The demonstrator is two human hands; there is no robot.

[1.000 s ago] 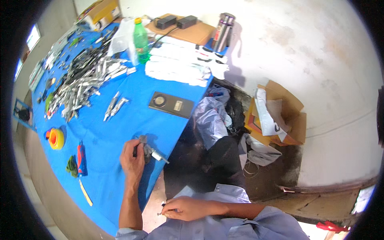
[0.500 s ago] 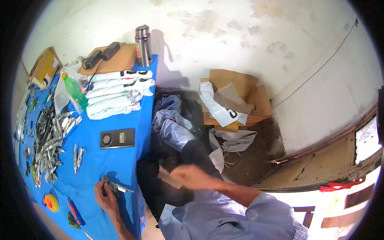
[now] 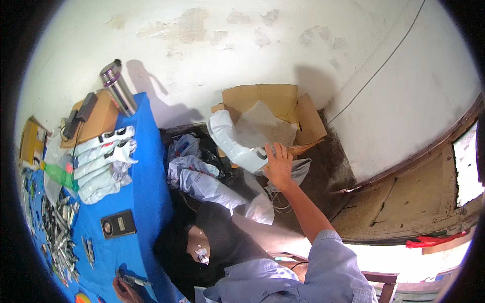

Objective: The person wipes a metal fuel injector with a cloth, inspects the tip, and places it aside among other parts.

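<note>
My right hand [image 3: 279, 164] reaches out over the front edge of an open cardboard box [image 3: 260, 94] on the floor. Its fingers are stretched and apart, with nothing visible in them. Just beside it, a white plastic bag [image 3: 230, 136] hangs over the box's rim, and a pale crumpled sheet [image 3: 265, 123] lies inside. At the lower left, my left hand [image 3: 125, 291] is partly cut off by the picture's edge. Its fingers close on a small silver and dark metal part [image 3: 137, 279] above the blue-covered table [image 3: 151, 202].
On the table are a pile of metal parts [image 3: 58, 237], a dark rectangular device [image 3: 118, 224], folded white bags [image 3: 103, 169], a green bottle [image 3: 58, 174] and a steel flask [image 3: 119, 90]. White bags [image 3: 202, 179] lie on the floor between table and box.
My right hand has moved from above my lap out to the box; the flat brownish piece it held is no longer in it. My left hand stays by the metal part. The view has shifted right.
</note>
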